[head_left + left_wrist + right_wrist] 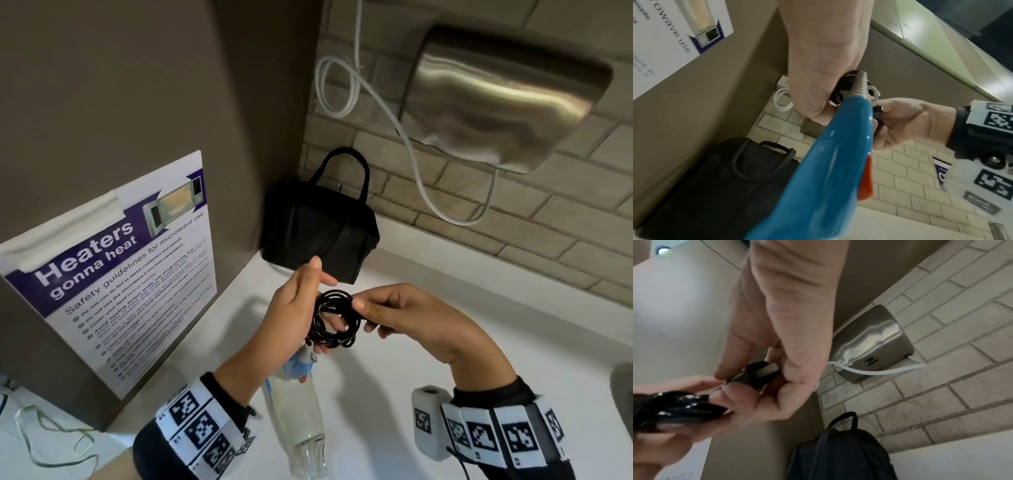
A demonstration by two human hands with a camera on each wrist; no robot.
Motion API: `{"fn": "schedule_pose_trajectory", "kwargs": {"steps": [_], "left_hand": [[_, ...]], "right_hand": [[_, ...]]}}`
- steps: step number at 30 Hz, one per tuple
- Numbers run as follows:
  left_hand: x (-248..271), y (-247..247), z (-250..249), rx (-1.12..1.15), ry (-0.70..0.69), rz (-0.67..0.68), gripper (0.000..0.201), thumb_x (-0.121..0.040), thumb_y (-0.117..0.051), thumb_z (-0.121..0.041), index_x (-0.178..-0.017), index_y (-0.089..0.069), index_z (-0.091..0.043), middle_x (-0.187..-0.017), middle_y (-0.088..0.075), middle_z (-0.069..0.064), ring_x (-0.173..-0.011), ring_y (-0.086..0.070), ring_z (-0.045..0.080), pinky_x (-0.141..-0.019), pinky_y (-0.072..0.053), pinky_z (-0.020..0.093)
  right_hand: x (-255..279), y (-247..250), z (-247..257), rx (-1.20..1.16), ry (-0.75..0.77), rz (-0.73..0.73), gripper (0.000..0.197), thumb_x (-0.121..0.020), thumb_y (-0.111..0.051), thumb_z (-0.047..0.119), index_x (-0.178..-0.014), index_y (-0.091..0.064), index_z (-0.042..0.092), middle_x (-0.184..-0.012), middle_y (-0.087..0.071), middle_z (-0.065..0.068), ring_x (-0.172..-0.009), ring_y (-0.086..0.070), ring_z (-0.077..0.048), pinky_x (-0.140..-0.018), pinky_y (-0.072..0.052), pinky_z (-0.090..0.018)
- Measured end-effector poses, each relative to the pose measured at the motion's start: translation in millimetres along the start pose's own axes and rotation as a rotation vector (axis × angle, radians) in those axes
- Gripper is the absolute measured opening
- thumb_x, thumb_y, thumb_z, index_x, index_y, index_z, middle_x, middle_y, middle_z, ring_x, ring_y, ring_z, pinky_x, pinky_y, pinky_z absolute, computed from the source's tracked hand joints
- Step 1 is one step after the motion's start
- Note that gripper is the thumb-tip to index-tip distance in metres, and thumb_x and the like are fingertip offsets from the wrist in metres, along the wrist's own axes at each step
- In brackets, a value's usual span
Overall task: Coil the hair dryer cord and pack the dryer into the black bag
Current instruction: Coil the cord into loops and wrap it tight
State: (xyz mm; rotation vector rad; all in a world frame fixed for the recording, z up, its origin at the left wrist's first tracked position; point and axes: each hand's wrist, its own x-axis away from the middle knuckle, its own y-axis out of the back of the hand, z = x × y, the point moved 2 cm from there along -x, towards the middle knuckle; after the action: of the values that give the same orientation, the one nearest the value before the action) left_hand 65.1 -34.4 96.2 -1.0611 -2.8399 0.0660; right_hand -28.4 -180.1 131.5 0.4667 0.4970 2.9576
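A: How far along is it?

B: The cord (pixel 334 318) is nearly all coiled, looped around the left hand (pixel 301 308). The black bag (pixel 320 228) sits on the desk (pixel 445 342) in the corner, apparently closed; packing remains.

A: And the hands?

B: Left fingers hold the coil, the hair dryer (pixel 296 411) hanging below. The right hand (pixel 407 317) pinches the plug (pixel 764 371) end at the coil.

The head view looks down on the counter (pixel 445 342) from above. Both wrist views look up close, sharing the far bag (pixel 715 186).
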Motion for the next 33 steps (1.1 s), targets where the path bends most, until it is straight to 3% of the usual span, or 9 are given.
{"fn": "schedule_pose_trajectory", "kwargs": {"steps": [4, 6, 8, 11, 15, 20, 27, 30, 33], "left_hand": [[-2, -4, 8, -0.025, -0.193, -0.024, 0.051, -0.091, -0.020, -0.067, -0.091, -0.059, -0.034, -0.064, -0.069, 0.014, -0.068, -0.069, 0.024, -0.072, -0.055, 0.040], [-2, 4, 19, -0.060, -0.266, 0.006, 0.045, -0.090, -0.021, -0.063, -0.098, -0.056, -0.036, -0.071, -0.070, 0.010, -0.072, -0.070, 0.024, -0.073, -0.056, 0.038], [-2, 14, 34, -0.161, -0.280, 0.122, 0.043, -0.088, -0.026, -0.064, -0.103, -0.055, -0.035, -0.080, -0.072, 0.010, -0.076, -0.070, 0.022, -0.075, -0.055, 0.034], [-3, 29, 61, -0.420, -0.195, 0.367, 0.050, -0.082, -0.043, -0.071, -0.107, -0.056, -0.031, -0.093, -0.069, 0.002, -0.087, -0.064, 0.018, -0.086, -0.051, 0.040], [-14, 38, 88, -0.726, -0.180, 0.431, 0.035, -0.086, -0.063, -0.040, -0.118, -0.048, -0.039, -0.108, -0.064, -0.019, -0.103, -0.059, 0.002, -0.095, -0.047, 0.035], [-24, 25, 100, -0.820, -0.167, 0.381, 0.034, -0.081, -0.063, -0.046, -0.112, -0.049, -0.043, -0.104, -0.065, -0.015, -0.094, -0.062, 0.005, -0.085, -0.051, 0.037], [-19, -14, 105, -0.985, -0.105, 0.440, 0.039, -0.086, -0.061, -0.046, -0.118, -0.054, -0.024, -0.104, -0.068, -0.002, -0.087, -0.062, 0.017, -0.075, -0.049, 0.030], [-15, -28, 111, -0.989, -0.034, 0.479, 0.039, -0.088, -0.060, -0.044, -0.117, -0.055, -0.020, -0.106, -0.068, 0.001, -0.090, -0.062, 0.021, -0.076, -0.047, 0.032], [-13, -38, 116, -0.976, 0.016, 0.505, 0.033, -0.090, -0.059, -0.040, -0.112, -0.055, -0.016, -0.093, -0.062, -0.002, -0.078, -0.055, 0.017, -0.057, -0.036, 0.020]], "right_hand": [[-4, -7, 1, -0.035, 0.041, -0.027, 0.019, -0.088, -0.064, 0.022, -0.100, -0.074, 0.012, -0.076, -0.063, 0.001, -0.065, -0.049, -0.006, -0.058, -0.041, -0.017], [-4, -2, -1, -0.132, 0.050, -0.149, 0.016, -0.088, -0.063, 0.017, -0.097, -0.074, 0.009, -0.079, -0.065, -0.002, -0.059, -0.047, -0.007, -0.057, -0.042, -0.016], [-1, 6, -6, -0.189, 0.048, -0.251, 0.016, -0.089, -0.062, 0.017, -0.095, -0.074, 0.008, -0.081, -0.065, -0.006, -0.055, -0.047, -0.008, -0.058, -0.044, -0.015], [6, 17, -16, -0.232, 0.026, -0.342, 0.021, -0.090, -0.060, 0.021, -0.092, -0.073, 0.004, -0.080, -0.059, -0.010, -0.057, -0.047, -0.009, -0.061, -0.046, -0.016], [13, 22, -29, -0.339, 0.003, -0.430, 0.024, -0.092, -0.057, 0.022, -0.091, -0.072, 0.004, -0.077, -0.062, -0.002, -0.061, -0.048, -0.009, -0.062, -0.047, -0.015], [15, 31, -48, -0.506, 0.020, -0.563, 0.019, -0.095, -0.053, 0.012, -0.097, -0.070, 0.003, -0.083, -0.068, -0.004, -0.059, -0.051, -0.008, -0.061, -0.051, -0.016], [13, 34, -110, -0.668, -0.096, -0.707, 0.020, -0.097, -0.046, 0.002, -0.102, -0.063, -0.007, -0.086, -0.065, -0.012, -0.073, -0.056, -0.016, -0.066, -0.056, -0.014], [9, 28, -144, -0.718, -0.198, -0.674, 0.019, -0.096, -0.044, -0.005, -0.093, -0.063, -0.007, -0.088, -0.064, -0.016, -0.078, -0.058, -0.019, -0.066, -0.056, -0.014], [7, 22, -171, -0.728, -0.290, -0.595, 0.021, -0.096, -0.041, -0.007, -0.096, -0.063, -0.008, -0.096, -0.064, -0.019, -0.079, -0.059, -0.020, -0.071, -0.056, -0.018]]}}
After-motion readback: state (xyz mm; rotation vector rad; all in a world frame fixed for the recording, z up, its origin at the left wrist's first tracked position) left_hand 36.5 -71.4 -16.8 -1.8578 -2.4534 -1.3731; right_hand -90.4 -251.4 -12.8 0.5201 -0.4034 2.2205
